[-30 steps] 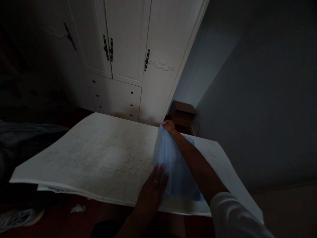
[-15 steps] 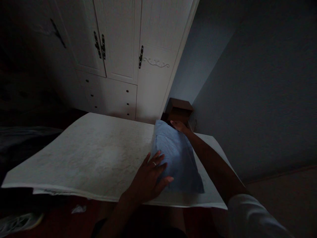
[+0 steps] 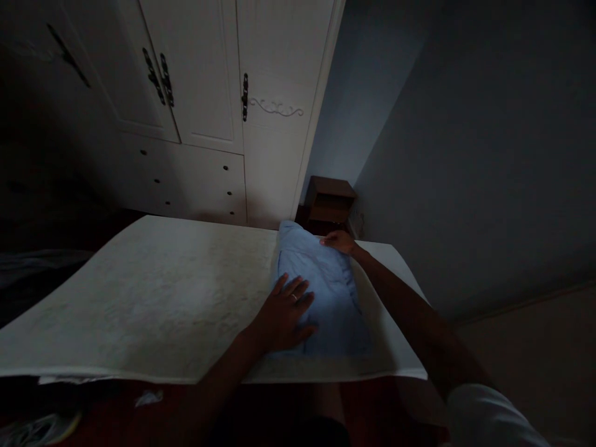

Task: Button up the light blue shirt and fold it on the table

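Observation:
A folded light-blue cloth [image 3: 321, 282] lies on the right half of a white-covered table [image 3: 186, 292]; what kind of cloth item it is I cannot tell. My left hand [image 3: 286, 313], with a ring on one finger, rests palm down on the cloth's left part, fingers spread. At the cloth's far right edge, my right hand [image 3: 339, 241] has its fingers and thumb closed on the fabric. Creases run across the top between the two hands. The cloth's near end is in shadow.
A white wardrobe [image 3: 274, 149] with dark handles and drawers stands beyond the table. A small brown cabinet [image 3: 333, 186] sits in the corner by the grey wall [image 3: 488, 155]. On the red floor at lower left are a crumpled pale scrap [image 3: 149, 398] and a shoe [image 3: 44, 429].
The cloth's right side has come inward, leaving more white cover showing at its right. My right hand has shifted slightly with that edge. My left hand stays on the cloth. The view has turned rightward.

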`<state>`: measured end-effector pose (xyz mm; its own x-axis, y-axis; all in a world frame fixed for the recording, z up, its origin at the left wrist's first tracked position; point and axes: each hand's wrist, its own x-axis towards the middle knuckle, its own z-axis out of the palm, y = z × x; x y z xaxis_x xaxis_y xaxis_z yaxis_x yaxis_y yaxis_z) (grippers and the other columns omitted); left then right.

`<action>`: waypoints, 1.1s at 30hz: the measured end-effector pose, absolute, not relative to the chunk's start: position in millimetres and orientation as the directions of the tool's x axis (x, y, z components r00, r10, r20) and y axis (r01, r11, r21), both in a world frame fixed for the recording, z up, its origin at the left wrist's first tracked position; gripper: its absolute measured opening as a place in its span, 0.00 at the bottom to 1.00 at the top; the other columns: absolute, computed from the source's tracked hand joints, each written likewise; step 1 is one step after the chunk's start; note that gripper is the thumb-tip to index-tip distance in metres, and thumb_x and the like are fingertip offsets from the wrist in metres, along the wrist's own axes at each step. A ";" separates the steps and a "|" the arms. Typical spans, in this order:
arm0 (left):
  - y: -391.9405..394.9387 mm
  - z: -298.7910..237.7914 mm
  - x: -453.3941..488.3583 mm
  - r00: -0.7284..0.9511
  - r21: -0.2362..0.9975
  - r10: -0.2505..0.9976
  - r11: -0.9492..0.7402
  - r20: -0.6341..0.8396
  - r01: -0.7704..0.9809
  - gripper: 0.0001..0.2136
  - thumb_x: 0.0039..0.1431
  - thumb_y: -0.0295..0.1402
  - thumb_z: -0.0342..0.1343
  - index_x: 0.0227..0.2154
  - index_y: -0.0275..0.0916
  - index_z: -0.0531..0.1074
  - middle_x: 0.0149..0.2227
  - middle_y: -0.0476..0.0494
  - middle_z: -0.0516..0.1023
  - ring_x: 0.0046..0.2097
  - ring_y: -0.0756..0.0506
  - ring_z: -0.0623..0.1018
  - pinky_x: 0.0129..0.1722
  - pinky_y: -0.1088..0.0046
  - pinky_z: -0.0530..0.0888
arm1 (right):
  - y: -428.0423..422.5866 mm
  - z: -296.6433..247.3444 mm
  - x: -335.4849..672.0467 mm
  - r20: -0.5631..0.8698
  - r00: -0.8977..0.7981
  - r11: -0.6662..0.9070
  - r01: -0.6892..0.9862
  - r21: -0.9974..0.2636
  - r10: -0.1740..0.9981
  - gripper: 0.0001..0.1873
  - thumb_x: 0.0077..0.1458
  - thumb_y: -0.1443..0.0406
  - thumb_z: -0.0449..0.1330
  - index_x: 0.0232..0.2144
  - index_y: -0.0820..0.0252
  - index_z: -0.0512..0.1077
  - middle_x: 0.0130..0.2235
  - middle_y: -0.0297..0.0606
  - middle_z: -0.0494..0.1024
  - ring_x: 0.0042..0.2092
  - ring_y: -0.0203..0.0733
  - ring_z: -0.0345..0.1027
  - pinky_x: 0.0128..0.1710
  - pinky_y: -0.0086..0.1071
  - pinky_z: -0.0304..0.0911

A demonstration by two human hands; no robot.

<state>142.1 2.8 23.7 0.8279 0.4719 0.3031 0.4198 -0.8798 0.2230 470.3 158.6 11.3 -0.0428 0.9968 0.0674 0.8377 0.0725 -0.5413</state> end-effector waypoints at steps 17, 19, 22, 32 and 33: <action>-8.4 10.4 135.4 0.802 0.120 0.477 -0.876 0.360 0.468 0.32 0.63 0.54 0.45 0.63 0.38 0.61 0.65 0.34 0.62 0.67 0.36 0.59 0.68 0.48 0.46 | 113.4 32.0 450.3 0.157 0.186 -0.116 0.921 -0.372 0.970 0.12 0.62 0.59 0.55 0.37 0.62 0.73 0.45 0.48 0.78 0.50 0.49 0.69 0.51 0.37 0.62; -7.8 11.7 136.4 0.803 0.121 0.476 -0.877 0.357 0.466 0.33 0.63 0.55 0.44 0.63 0.38 0.62 0.65 0.33 0.63 0.67 0.36 0.60 0.68 0.49 0.46 | 95.0 35.2 445.1 0.127 0.216 -0.155 0.914 -0.375 0.968 0.17 0.63 0.53 0.54 0.37 0.61 0.72 0.42 0.47 0.79 0.46 0.48 0.72 0.45 0.35 0.65; -8.4 13.0 138.3 0.804 0.114 0.477 -0.876 0.356 0.469 0.34 0.62 0.57 0.45 0.62 0.36 0.62 0.65 0.32 0.63 0.67 0.36 0.60 0.68 0.48 0.46 | 66.8 35.2 440.3 -0.050 0.271 -0.265 0.861 -0.435 0.961 0.22 0.57 0.46 0.59 0.36 0.60 0.71 0.31 0.42 0.79 0.34 0.44 0.74 0.33 0.31 0.65; -5.0 4.9 135.2 0.817 0.146 0.475 -0.880 0.328 0.453 0.41 0.56 0.62 0.48 0.64 0.37 0.60 0.66 0.32 0.61 0.68 0.34 0.58 0.68 0.48 0.44 | 27.0 30.1 447.8 -0.263 0.283 -0.379 0.530 -0.759 0.922 0.18 0.49 0.56 0.68 0.20 0.61 0.68 0.18 0.31 0.71 0.22 0.34 0.67 0.22 0.24 0.63; -4.0 4.8 133.9 0.820 0.162 0.473 -0.881 0.321 0.445 0.41 0.56 0.62 0.48 0.64 0.38 0.59 0.66 0.33 0.60 0.68 0.35 0.58 0.68 0.48 0.45 | 25.6 30.0 447.7 -0.259 0.295 -0.382 0.519 -0.765 0.920 0.19 0.49 0.55 0.68 0.20 0.60 0.68 0.18 0.32 0.71 0.22 0.34 0.67 0.21 0.24 0.63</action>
